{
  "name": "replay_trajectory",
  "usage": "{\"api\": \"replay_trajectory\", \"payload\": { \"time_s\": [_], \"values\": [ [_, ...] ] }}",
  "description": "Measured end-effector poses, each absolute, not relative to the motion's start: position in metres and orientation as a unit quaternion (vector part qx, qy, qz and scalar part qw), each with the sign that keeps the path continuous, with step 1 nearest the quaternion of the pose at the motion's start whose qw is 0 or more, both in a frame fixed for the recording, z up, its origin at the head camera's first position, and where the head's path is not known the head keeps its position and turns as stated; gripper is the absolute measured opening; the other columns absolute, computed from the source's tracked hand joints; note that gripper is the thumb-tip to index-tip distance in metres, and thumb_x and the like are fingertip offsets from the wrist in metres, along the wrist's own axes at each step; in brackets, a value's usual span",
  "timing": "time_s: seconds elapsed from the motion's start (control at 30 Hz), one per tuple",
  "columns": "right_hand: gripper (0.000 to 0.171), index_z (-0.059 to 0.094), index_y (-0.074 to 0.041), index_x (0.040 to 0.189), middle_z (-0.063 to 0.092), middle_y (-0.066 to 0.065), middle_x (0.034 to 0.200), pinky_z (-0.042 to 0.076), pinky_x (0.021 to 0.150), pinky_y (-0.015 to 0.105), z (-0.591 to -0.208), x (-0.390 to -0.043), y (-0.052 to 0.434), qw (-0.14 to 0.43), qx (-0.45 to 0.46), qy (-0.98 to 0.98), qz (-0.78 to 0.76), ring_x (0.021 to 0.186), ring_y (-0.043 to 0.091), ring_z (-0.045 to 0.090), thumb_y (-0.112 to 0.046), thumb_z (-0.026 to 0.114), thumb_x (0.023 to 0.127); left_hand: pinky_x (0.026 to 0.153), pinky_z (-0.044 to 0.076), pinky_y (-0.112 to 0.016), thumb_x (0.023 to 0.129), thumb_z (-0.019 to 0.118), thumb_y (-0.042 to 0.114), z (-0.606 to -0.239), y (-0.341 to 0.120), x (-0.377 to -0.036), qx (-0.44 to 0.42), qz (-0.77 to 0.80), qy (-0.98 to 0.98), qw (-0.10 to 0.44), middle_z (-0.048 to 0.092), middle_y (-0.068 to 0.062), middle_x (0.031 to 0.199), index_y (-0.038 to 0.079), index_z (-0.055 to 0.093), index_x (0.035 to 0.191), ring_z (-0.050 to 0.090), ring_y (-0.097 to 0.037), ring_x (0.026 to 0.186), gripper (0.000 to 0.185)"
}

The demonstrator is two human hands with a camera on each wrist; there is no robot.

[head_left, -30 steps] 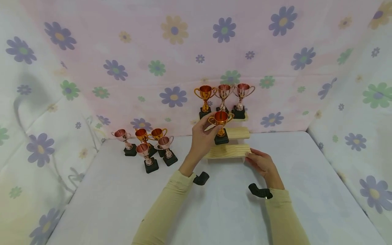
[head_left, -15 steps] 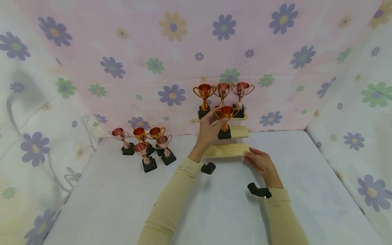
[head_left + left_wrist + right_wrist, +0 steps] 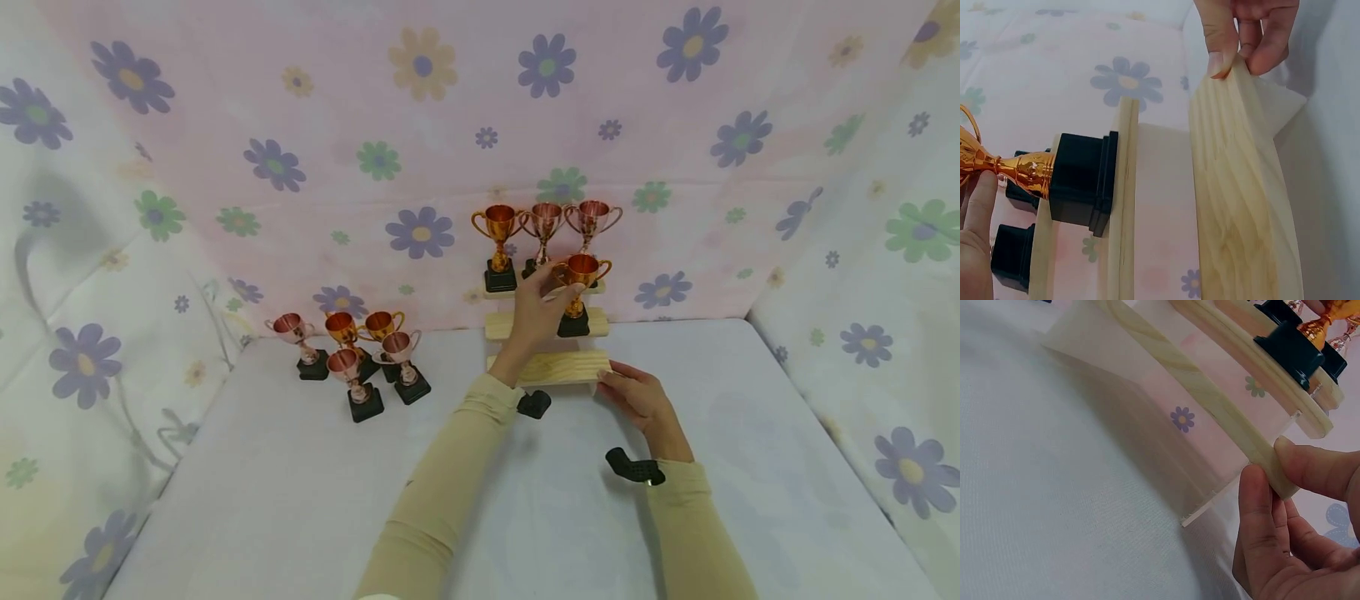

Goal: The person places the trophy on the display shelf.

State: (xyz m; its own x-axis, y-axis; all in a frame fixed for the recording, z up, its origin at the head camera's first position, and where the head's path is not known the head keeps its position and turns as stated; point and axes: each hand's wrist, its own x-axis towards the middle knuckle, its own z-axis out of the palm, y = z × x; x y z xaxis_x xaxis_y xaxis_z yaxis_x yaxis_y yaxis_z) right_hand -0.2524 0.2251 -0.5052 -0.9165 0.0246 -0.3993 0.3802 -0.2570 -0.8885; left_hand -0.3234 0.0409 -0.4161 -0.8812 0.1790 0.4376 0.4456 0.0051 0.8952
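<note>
My left hand (image 3: 557,290) grips a gold trophy (image 3: 581,273) by its cup and stem. The trophy's black base (image 3: 573,325) stands on the right part of the middle step (image 3: 517,325) of a wooden stepped stand. In the left wrist view the base (image 3: 1082,181) sits against that step (image 3: 1124,206), with my finger beside the gold stem (image 3: 1019,172). My right hand (image 3: 613,380) pinches the right end of the bottom step (image 3: 551,367); the right wrist view shows thumb and fingers (image 3: 1260,500) clamped on that end (image 3: 1269,465).
Three trophies (image 3: 545,223) line the stand's top step against the flowered cloth backdrop. Several more trophies (image 3: 352,350) cluster on the white table (image 3: 262,500) at the left. Cloth walls close in the left, back and right sides.
My left hand has carried the gold trophy rightward along the middle step, from its left-centre to its right part. The right hand has stayed on the bottom step's end.
</note>
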Motion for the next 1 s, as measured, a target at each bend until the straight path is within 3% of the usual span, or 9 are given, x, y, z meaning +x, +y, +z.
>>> {"api": "replay_trajectory", "payload": {
  "time_s": [0.5, 0.73, 1.0],
  "values": [
    [0.068, 0.03, 0.009, 0.155, 0.063, -0.004, 0.102, 0.059, 0.081, 0.017, -0.507, -0.253, 0.225, 0.111, 0.168, 0.594, -0.779, 0.086, 0.002, 0.066, -0.002, 0.065, 0.098, 0.096, 0.058, -0.028, 0.099, 0.066, 0.007, -0.418, 0.061, -0.33, -0.246, -0.685, -0.682, 0.07, 0.062, -0.019, 0.134, 0.005, 0.055, 0.144, 0.065, -0.034, 0.12, 0.046],
    [0.065, 0.032, 0.008, 0.155, 0.061, 0.0, 0.109, 0.059, 0.082, 0.017, -0.508, -0.254, 0.225, 0.112, 0.173, 0.599, -0.774, 0.087, 0.002, 0.065, -0.004, 0.064, 0.099, 0.097, 0.057, -0.028, 0.1, 0.064, 0.007, -0.419, 0.066, -0.331, -0.247, -0.69, -0.677, 0.06, 0.062, -0.02, 0.133, 0.003, 0.053, 0.144, 0.064, -0.034, 0.12, 0.046],
    [0.065, 0.032, 0.008, 0.154, 0.062, -0.001, 0.105, 0.059, 0.082, 0.017, -0.507, -0.254, 0.225, 0.113, 0.171, 0.599, -0.774, 0.087, 0.004, 0.066, -0.004, 0.064, 0.099, 0.098, 0.057, -0.028, 0.099, 0.065, 0.005, -0.42, 0.068, -0.333, -0.242, -0.701, -0.668, 0.056, 0.062, -0.021, 0.133, 0.002, 0.053, 0.145, 0.064, -0.032, 0.118, 0.047]
  ]
}}
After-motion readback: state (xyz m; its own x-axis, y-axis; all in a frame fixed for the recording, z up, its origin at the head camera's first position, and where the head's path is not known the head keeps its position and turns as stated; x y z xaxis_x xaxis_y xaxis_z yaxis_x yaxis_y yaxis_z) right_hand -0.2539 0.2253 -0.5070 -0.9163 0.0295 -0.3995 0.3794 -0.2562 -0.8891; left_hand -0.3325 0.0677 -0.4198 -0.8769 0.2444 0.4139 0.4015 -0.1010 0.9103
